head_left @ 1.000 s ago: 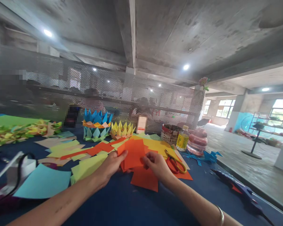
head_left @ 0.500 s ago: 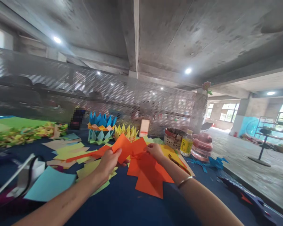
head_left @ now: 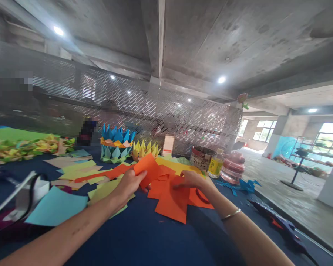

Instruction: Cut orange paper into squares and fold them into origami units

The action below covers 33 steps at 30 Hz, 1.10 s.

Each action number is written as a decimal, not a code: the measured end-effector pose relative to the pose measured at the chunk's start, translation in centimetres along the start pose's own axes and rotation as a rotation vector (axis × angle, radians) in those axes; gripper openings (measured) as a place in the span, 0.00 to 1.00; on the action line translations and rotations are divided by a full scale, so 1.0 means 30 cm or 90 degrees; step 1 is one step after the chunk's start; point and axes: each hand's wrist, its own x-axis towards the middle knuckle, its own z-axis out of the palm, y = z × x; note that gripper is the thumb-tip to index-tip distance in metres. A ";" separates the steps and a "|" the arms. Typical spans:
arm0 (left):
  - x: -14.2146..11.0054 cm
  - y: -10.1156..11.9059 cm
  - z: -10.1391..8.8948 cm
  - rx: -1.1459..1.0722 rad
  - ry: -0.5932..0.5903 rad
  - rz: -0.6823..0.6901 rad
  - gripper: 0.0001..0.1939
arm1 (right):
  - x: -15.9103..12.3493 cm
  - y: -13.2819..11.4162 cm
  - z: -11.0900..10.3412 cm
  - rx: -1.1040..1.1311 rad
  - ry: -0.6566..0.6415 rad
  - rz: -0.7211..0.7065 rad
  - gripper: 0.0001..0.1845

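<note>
My left hand (head_left: 131, 184) grips a square piece of orange paper (head_left: 148, 170) between thumb and fingers, holding it up above the table. My right hand (head_left: 192, 180) hovers over or touches loose orange sheets (head_left: 172, 210) lying in a pile; its fingers are apart and curved downward. Beside the right wrist a dark red loop (head_left: 202, 196) shows, partly hidden by the arm. A long orange strip (head_left: 100, 174) stretches out to the left. Yellow-green paper squares (head_left: 104, 192) lie under and beside my left forearm.
Behind the hands stand a blue folded-paper ring (head_left: 118, 144) and a yellow one (head_left: 146, 148). A woven basket (head_left: 201, 157), a yellow-labelled bottle (head_left: 215, 164) and a pink jug (head_left: 233, 168) stand at right. A glue gun (head_left: 277, 221) lies at the right edge, light-blue paper (head_left: 58, 207) at left.
My right hand has let go of the orange paper and moved right and slightly down onto the loose orange sheets. My left hand still holds its piece. The view has shifted slightly.
</note>
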 end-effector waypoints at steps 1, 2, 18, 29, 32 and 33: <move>-0.002 0.000 0.000 -0.003 -0.003 -0.002 0.06 | -0.006 0.002 -0.002 0.018 0.011 -0.001 0.27; -0.003 0.000 -0.002 -0.006 -0.006 -0.005 0.06 | -0.013 0.001 -0.005 0.041 0.027 -0.001 0.21; 0.054 -0.034 -0.043 -0.117 -0.097 0.049 0.28 | -0.136 -0.089 0.004 0.799 0.354 -0.014 0.21; 0.017 -0.026 -0.008 -0.132 -0.118 0.016 0.26 | -0.189 -0.189 0.044 0.994 0.214 -0.027 0.27; 0.017 -0.021 -0.009 -0.147 -0.116 0.043 0.31 | -0.202 -0.211 0.069 1.008 0.155 -0.022 0.29; 0.015 -0.018 -0.009 -0.152 -0.115 0.056 0.33 | -0.206 -0.219 0.080 1.006 0.136 -0.018 0.29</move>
